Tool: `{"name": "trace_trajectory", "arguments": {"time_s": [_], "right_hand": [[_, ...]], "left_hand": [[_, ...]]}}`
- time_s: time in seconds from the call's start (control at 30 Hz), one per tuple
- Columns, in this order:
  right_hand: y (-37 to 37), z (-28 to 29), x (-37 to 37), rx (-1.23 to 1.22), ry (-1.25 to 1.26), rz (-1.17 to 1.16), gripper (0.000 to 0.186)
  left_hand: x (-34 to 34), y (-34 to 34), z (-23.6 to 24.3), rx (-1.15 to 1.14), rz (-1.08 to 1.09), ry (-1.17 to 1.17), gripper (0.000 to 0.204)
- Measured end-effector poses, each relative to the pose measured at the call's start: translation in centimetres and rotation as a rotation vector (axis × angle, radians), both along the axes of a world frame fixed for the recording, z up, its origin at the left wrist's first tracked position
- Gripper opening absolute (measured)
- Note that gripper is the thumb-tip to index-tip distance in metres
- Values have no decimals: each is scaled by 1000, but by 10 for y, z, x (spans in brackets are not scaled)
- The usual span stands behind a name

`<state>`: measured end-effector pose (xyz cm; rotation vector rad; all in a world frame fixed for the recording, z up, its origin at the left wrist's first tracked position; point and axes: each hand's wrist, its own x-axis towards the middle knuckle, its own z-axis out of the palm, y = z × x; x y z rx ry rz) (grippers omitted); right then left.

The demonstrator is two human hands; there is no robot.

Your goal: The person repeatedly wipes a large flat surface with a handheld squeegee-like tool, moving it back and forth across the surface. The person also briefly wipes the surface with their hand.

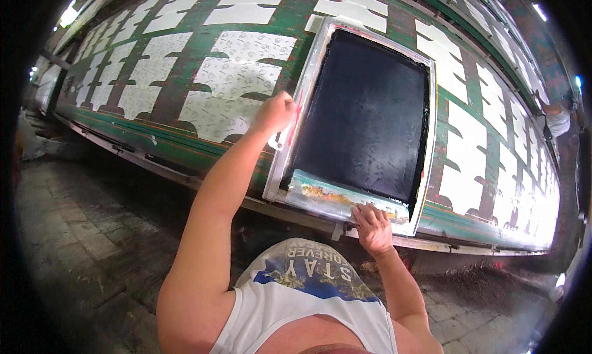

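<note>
A rectangular screen frame (pixel 431 95) with a dark, inky inner surface (pixel 365 113) lies tilted slightly on the long green printing table (pixel 169 135). My left hand (pixel 275 112) is closed on the frame's left side, beside a light metal fitting with red marks. My right hand (pixel 373 227) has its curled fingers over the near end bar (pixel 330 200), which is smeared with teal and yellow. Left of the frame lie white cut pieces with a faint speckled pattern (pixel 234 76). Plain white pieces (pixel 462 163) lie to its right.
Rows of white pieces (pixel 246 2) continue along the table. A rail (pixel 123 149) runs along the near edge, above a dark tiled floor (pixel 92 243). Another person (pixel 557 121) in light clothing stands at the far right by another table with pieces on it.
</note>
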<state>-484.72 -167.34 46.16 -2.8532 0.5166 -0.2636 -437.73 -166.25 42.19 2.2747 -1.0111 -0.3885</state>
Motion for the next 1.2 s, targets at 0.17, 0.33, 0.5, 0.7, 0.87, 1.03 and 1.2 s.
{"name": "trace_trajectory", "arguments": {"time_s": [0.17, 0.33, 0.5, 0.7, 0.87, 1.03, 1.2], "right_hand": [[-14, 17, 18, -73, -86, -46, 55], [-43, 34, 56, -23, -27, -58, 55], [-76, 58, 72, 246, 169, -166, 52], [-96, 51, 83, 422, 310, -224, 54], [-108, 35, 104, 546, 409, -128, 53], [-117, 18, 114, 654, 496, -99, 52], [-132, -2, 115, 742, 473, -68, 56]], "left_hand": [[4, -4, -26, -126, -52, -13, 19], [8, -4, -40, -173, -6, 67, 38], [11, -5, -41, -148, -49, 39, 33], [13, -4, -43, -167, -30, 72, 30], [17, -4, -46, -186, -19, 66, 35], [19, -2, -49, -174, -7, 98, 37], [19, 0, -51, -159, -56, 4, 35]]}}
